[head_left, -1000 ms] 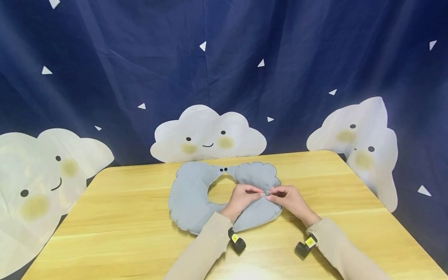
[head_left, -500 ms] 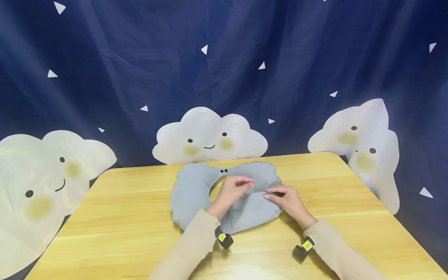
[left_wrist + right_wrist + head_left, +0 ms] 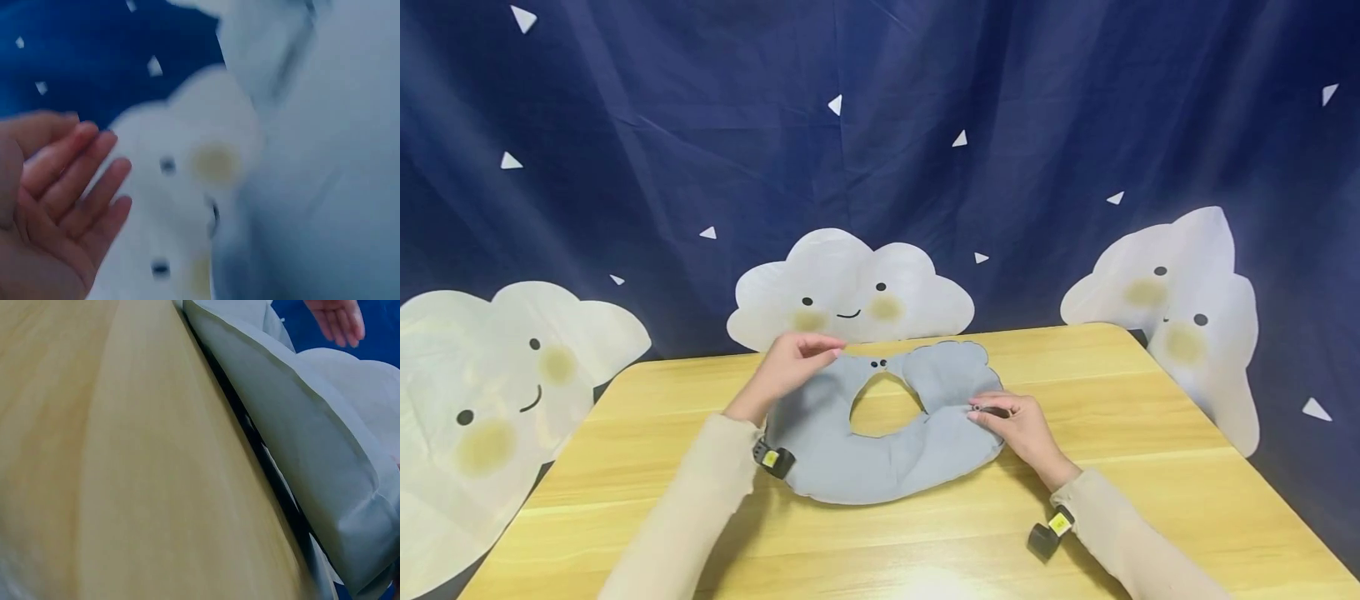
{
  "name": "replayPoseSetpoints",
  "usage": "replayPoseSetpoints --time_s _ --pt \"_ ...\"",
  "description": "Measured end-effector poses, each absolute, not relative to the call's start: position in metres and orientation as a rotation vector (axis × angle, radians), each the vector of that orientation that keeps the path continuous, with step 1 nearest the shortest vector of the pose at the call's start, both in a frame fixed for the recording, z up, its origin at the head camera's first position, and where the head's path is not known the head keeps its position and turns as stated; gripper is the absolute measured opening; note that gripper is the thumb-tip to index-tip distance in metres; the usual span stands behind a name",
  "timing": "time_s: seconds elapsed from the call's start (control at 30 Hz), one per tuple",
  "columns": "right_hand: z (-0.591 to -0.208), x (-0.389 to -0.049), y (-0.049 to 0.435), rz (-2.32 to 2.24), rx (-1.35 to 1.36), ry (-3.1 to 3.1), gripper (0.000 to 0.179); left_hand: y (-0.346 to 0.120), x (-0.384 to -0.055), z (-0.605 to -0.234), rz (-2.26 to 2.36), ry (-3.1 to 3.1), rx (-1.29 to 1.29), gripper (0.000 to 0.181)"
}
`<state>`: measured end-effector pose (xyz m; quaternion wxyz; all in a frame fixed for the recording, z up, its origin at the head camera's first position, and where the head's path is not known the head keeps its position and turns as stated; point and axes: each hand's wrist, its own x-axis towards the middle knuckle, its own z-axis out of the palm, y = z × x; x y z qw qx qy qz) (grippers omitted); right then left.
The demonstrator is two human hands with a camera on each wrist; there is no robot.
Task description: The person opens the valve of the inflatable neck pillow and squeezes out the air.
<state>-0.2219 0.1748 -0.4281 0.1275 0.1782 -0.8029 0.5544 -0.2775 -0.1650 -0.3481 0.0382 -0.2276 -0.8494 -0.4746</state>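
Note:
A grey inflatable neck pillow (image 3: 865, 467) lies on the table, its opening facing the far side. Two dark snap buttons (image 3: 878, 364) join its ends there. With thumb and fingertips, my right hand (image 3: 1018, 423) pinches a small round air valve (image 3: 977, 408) on the pillow's right side. My left hand (image 3: 793, 367) is over the pillow's far left part, fingers extended and holding nothing. The left wrist view shows that hand (image 3: 69, 194) with loosely spread fingers. In the right wrist view, the pillow's side (image 3: 300, 437) fills the right; the right hand is almost wholly out of frame.
The wooden table (image 3: 625, 467) stands against a dark blue curtain (image 3: 910, 125) printed with white clouds (image 3: 850, 258) and small triangles. Black camera mounts (image 3: 1045, 537) are strapped to both wrists.
My left hand has left the valve and moved left across the pillow to its far left side. My right hand has stayed at the valve, pinching it.

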Motion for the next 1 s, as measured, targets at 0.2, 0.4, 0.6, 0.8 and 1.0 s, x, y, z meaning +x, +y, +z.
replayPoseSetpoints --time_s 0.2,0.4,0.6,0.8,1.0 --pt "-0.425 -0.222 0.174 1.696 0.519 -2.326 0.016 -0.205 -0.295 -0.368 -1.409 -2.685 -0.847 0.045" --pt "-0.423 -0.223 0.173 1.713 0.488 -2.351 0.015 -0.215 -0.299 -0.389 -1.389 -2.726 -0.851 0.067" --pt "-0.433 -0.229 0.176 1.693 0.495 -2.389 0.013 -0.21 -0.296 -0.397 -1.35 -2.79 -0.876 0.072" --pt "-0.451 -0.24 0.18 1.646 0.503 -2.443 0.008 -0.207 -0.298 -0.408 -1.378 -2.792 -0.83 0.072" --pt "-0.454 -0.242 0.181 1.611 0.529 -2.457 0.006 -0.206 -0.3 -0.425 -1.47 -2.773 -0.833 0.072"
